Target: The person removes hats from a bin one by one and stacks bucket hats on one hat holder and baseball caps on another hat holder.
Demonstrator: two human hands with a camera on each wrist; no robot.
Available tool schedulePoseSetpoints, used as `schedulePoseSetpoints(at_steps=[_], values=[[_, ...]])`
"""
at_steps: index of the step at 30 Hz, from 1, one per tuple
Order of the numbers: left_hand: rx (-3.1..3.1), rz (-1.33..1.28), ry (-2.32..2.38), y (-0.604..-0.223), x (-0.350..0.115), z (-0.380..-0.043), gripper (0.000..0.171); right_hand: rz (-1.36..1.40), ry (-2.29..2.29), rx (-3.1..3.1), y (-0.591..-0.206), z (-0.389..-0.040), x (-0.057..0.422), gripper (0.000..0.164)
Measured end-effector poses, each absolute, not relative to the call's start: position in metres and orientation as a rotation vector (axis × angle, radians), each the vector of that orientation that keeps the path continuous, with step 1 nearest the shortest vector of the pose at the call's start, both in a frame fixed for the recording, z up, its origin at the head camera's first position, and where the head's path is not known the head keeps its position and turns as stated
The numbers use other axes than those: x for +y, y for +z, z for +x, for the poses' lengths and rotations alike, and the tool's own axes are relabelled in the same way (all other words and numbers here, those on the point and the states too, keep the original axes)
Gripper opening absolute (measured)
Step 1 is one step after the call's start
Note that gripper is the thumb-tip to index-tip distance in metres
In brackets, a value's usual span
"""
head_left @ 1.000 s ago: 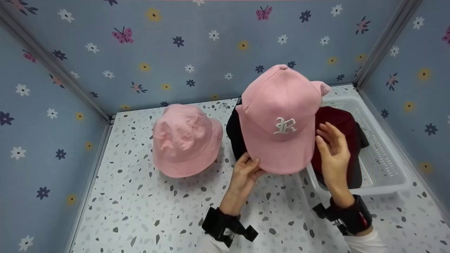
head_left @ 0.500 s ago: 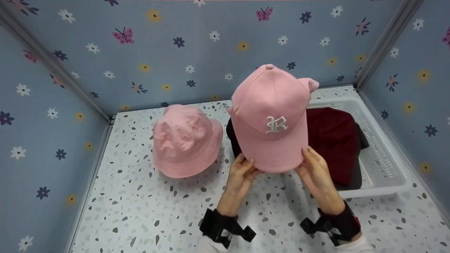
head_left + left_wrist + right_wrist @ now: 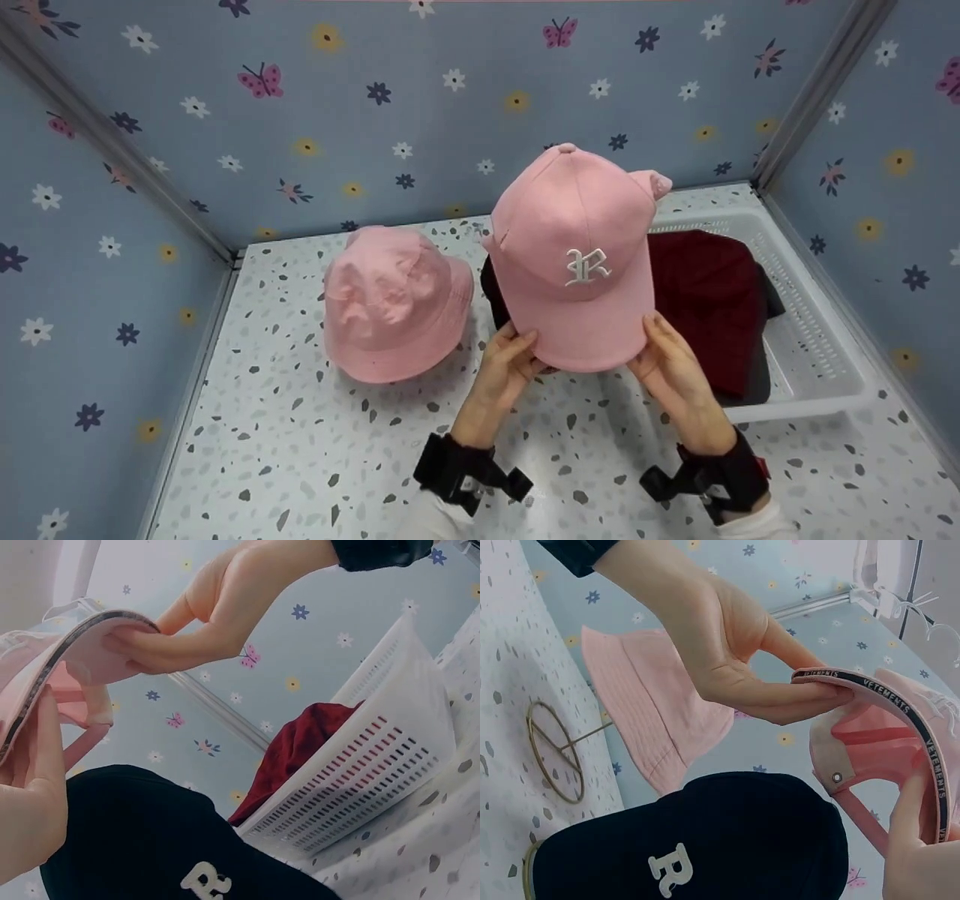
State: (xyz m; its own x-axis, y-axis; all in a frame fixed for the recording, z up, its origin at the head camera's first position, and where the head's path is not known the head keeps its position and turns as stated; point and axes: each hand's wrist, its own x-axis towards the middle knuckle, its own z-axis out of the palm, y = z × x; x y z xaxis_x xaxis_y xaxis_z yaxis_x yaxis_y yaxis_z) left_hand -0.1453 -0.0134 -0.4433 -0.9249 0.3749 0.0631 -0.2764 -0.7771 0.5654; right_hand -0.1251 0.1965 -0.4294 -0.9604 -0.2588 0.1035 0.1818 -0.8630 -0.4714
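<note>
A pink baseball cap (image 3: pixel 574 202) with a raised white letter is held up, brim towards me. My left hand (image 3: pixel 501 371) pinches the brim's left edge, thumb on top and fingers beneath. On the brim's other side my right hand (image 3: pixel 675 371) grips the edge the same way. Both wrist views show the brim between the thumbs and fingers, and the right one shows dark lettered trim along its edge. Behind the pink cap is a black cap (image 3: pixel 705 832) with a white R, mostly hidden in the head view.
A pink bucket hat (image 3: pixel 394 300) sits at the left, on a wire stand (image 3: pixel 555 754). At the right, a white perforated basket (image 3: pixel 810 405) holds a dark red piece of headwear (image 3: pixel 701 300) and something dark grey. Patterned walls (image 3: pixel 450 127) enclose the speckled tabletop (image 3: pixel 300 450).
My right hand has come in from beside the cap and taken hold of the brim's right edge. The pink cap has shifted left, still in my left hand.
</note>
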Motion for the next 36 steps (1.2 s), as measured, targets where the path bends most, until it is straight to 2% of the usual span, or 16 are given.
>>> schedulePoseSetpoints(at_steps=[3,9,15,22,29,36], values=[[0.753,0.224,2.629,-0.436,-0.019,-0.155,0.033,-0.252,-2.81,0.704,-0.431,-0.125,0.198,0.032],[0.504,0.184,2.568,-0.414,-0.033,-0.177,0.036,-0.244,-2.803,0.655,-0.432,-0.124,0.199,0.032],[0.504,0.1,2.47,-0.393,-0.04,-0.197,0.053,-0.231,-2.804,0.661,-0.431,-0.123,0.199,0.032],[0.64,-0.012,2.536,-0.373,-0.043,-0.22,0.035,-0.223,-2.807,0.647,-0.429,-0.123,0.199,0.032],[0.757,-0.153,2.581,-0.363,-0.051,-0.24,0.034,-0.25,-2.816,0.602,-0.428,-0.124,0.2,0.033],[0.827,-0.287,2.655,-0.357,-0.055,-0.259,0.017,-0.2,-2.823,0.615,-0.43,-0.129,0.201,0.032]])
